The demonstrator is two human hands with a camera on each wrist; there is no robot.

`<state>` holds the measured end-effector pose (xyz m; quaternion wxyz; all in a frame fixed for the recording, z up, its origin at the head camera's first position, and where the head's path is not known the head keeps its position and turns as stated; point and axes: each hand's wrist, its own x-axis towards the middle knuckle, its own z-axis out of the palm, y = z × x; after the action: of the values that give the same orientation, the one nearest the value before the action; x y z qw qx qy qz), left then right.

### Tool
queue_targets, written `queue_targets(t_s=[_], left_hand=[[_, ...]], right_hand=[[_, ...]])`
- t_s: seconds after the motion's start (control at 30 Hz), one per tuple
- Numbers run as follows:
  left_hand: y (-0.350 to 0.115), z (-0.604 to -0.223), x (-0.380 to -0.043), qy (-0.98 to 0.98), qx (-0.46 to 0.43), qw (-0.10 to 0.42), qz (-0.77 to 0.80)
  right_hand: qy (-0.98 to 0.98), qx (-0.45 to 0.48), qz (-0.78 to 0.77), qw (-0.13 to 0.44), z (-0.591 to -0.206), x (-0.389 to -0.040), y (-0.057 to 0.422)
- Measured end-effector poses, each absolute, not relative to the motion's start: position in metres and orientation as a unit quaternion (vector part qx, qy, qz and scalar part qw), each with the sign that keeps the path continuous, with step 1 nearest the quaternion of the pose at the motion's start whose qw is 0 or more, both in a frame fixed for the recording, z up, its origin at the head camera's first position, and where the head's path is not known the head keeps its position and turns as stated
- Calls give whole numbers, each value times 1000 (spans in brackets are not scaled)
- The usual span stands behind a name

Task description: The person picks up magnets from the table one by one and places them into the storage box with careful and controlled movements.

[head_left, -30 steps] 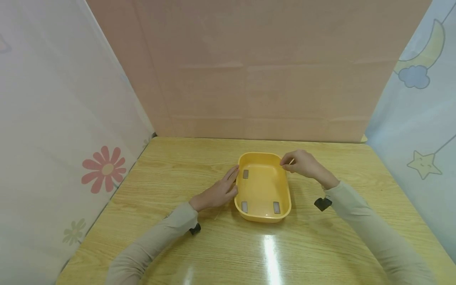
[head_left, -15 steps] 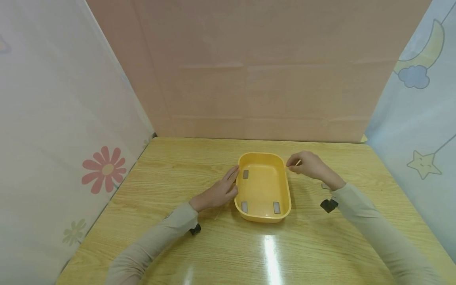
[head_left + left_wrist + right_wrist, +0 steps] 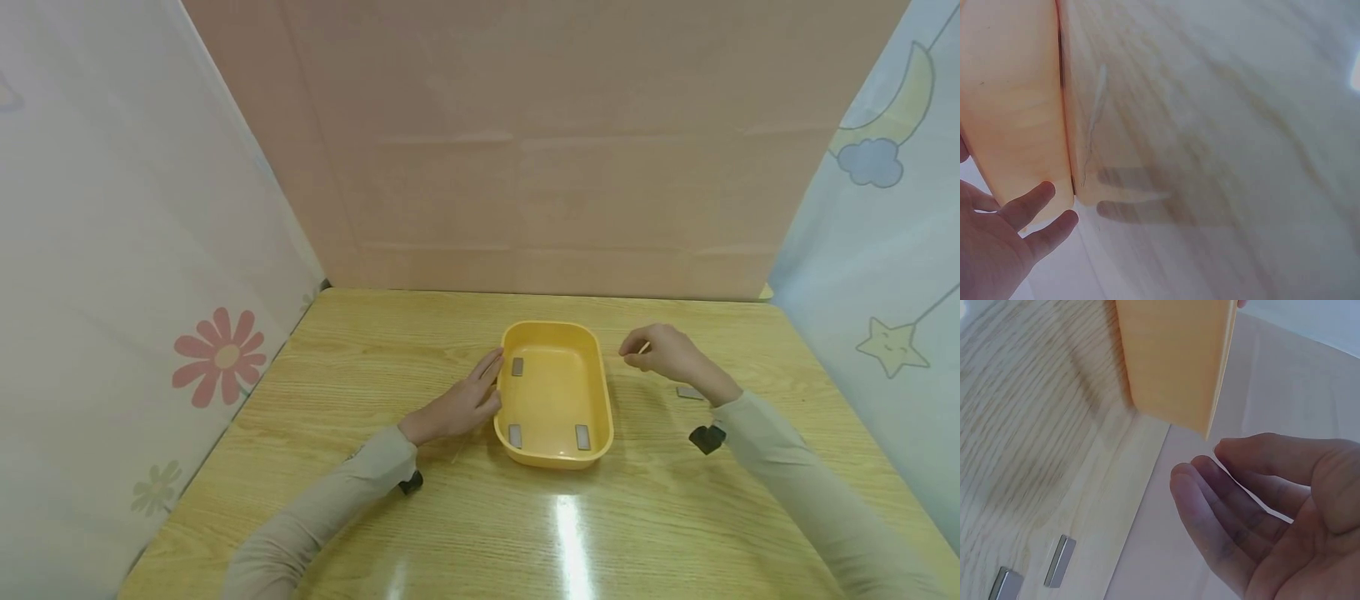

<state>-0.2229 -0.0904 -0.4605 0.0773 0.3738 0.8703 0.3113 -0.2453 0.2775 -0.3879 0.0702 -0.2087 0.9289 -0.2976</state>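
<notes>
A yellow plastic basin [image 3: 551,457] lies on the wooden table, its inside facing up. My left hand [image 3: 461,404] rests against its left side with fingers extended; in the left wrist view that hand [image 3: 1016,237] has two fingertips by the wall's lower corner. Inside the basin are three small flat grey bars, one bar [image 3: 517,367] toward the back left, another bar [image 3: 514,436] front left and a third bar [image 3: 582,437] front right. My right hand [image 3: 660,354] hovers beyond the basin's right rim. Its fingers bend loosely toward the thumb, holding nothing in the right wrist view.
Near my right wrist a grey metal bar [image 3: 690,392] lies on the table. The right wrist view shows two such bars, one bar [image 3: 1060,561] beside another bar [image 3: 1006,584]. A pink-brown sheet [image 3: 555,167] stands behind the table [image 3: 360,350], with printed curtains at both sides.
My right hand has moved from the basin's back right rim outward to the right and slightly toward me. The grey bar near that wrist has come into view. Left hand and basin have stayed put.
</notes>
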Motion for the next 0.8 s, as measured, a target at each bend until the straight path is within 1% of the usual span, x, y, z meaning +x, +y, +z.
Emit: queue_targets(t_s=[0.4,0.8], left_hand=[[-90,-460,-223,866,375,83,319],[-89,-458,-222,878,369,77,295]], right_hand=[[936,-194,-283,76,-396,-247,290],[944,-211,-245,61,-400,-245,303]])
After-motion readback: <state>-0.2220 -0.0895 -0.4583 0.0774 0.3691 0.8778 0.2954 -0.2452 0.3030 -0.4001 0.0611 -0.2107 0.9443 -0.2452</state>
